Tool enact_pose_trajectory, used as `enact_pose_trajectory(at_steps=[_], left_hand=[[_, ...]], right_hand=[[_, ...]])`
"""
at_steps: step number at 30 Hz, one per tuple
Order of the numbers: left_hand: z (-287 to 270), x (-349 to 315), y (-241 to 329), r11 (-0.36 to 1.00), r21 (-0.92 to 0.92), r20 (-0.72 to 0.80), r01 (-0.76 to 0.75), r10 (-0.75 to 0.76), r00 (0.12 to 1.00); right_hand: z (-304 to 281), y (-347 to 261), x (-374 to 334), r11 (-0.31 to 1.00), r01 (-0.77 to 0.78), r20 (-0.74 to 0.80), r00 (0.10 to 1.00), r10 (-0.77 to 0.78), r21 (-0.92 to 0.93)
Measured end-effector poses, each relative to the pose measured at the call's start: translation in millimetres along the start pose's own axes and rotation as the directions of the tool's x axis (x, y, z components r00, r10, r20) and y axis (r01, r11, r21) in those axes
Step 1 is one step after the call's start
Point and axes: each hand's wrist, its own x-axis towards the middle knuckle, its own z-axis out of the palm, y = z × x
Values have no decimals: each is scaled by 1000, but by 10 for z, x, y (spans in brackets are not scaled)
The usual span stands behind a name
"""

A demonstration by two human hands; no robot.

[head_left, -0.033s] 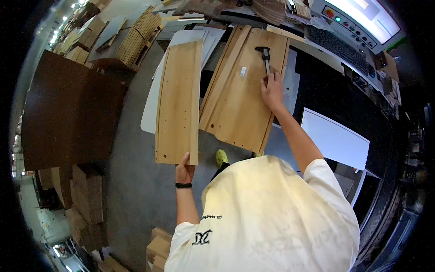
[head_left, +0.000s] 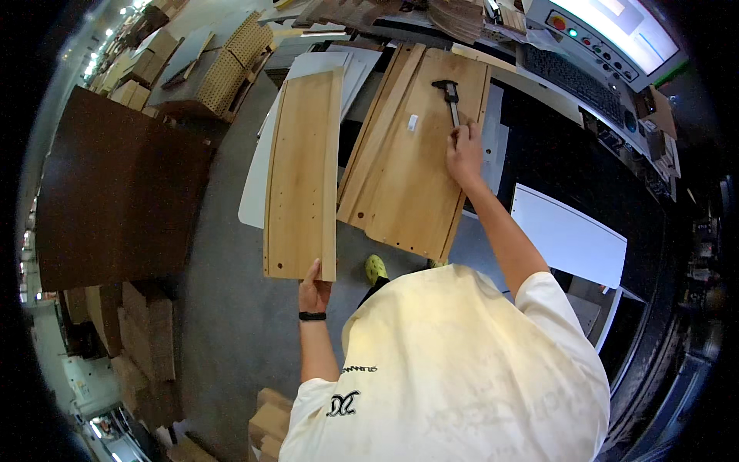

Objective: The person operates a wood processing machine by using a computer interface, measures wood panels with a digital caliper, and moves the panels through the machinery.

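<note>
My left hand [head_left: 314, 294] is closed on the near end of a long, light-brown wooden panel [head_left: 302, 169], thumb on top and the other fingers underneath. The panel has small drilled holes and a larger one near my hand. To its right lies a wider wooden panel [head_left: 408, 192] with a narrow strip [head_left: 391, 115] along its left side. Above this wider panel, my right hand [head_left: 464, 154] grips the near end of a black caliper [head_left: 451, 94], whose head points away from me. A small white piece [head_left: 413, 122] rests on the wood beside the caliper.
White panels [head_left: 254, 189] lie under the wooden ones, and another white panel [head_left: 570, 235] is at right. A keyboard [head_left: 573, 85] and a control panel with buttons [head_left: 593, 46] stand far right. A large dark-brown board [head_left: 123, 185] and cardboard stacks [head_left: 146, 331] are at left.
My right hand and the caliper have shifted very slightly toward me. My left hand and its panel look the same.
</note>
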Motion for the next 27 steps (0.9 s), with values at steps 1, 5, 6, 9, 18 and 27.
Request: enact_pose_trajectory(at_steps=[1, 5, 6, 9, 18, 27], left_hand=[[5, 13, -25, 999, 23, -63, -30, 32, 997], [-100, 112, -23, 1000, 12, -72, -9, 10, 997], [-45, 128, -4, 1000, 27, -72, -4, 6, 997], [-35, 52, -15, 998, -47, -69, -40, 37, 997], [-123, -462, -713, 951, 178, 50, 252, -264, 963], [1456, 10, -834, 911, 232, 240, 340, -393, 888]], right_hand=[[-40, 24, -3, 999, -33, 3, 999, 33, 42], [-146, 252, 41, 996, 3, -160, 987, 11, 87], [-151, 384, 90, 997, 7, -147, 989, 4, 74], [-266, 356, 96, 991, -96, 20, 995, 95, 89], [-771, 652, 14, 929, -343, 240, 922, 304, 141], [-1291, 1056, -569, 510, -705, 437, 708, 555, 493]])
